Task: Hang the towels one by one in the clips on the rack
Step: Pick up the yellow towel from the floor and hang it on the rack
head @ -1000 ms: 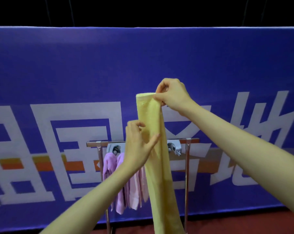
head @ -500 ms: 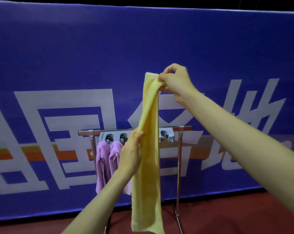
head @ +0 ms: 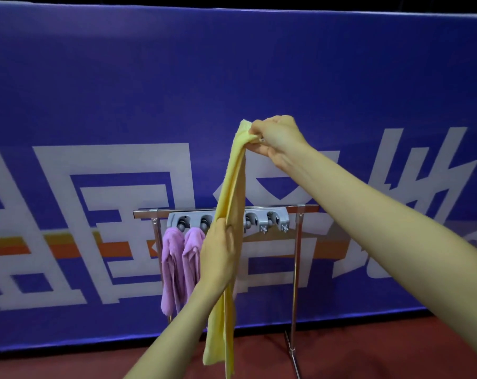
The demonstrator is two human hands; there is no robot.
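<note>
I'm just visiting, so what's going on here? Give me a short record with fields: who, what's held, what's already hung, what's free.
who: a person, seen from a head camera
right hand: pinches the top of the yellow towel, held high
left hand: grips the same towel lower down
yellow towel: hangs long, in front of the rack, in no clip yet
already hung: two purple towels in the left clips
free: two clips at the right; the middle is hidden
backdrop: blue banner

One yellow towel (head: 230, 192) is up in the air. Two purple towels (head: 172, 266) hang on one rack (head: 297, 269). Four grey clips (head: 252, 220) show on it. Two hands (head: 277, 136) are in view.
</note>
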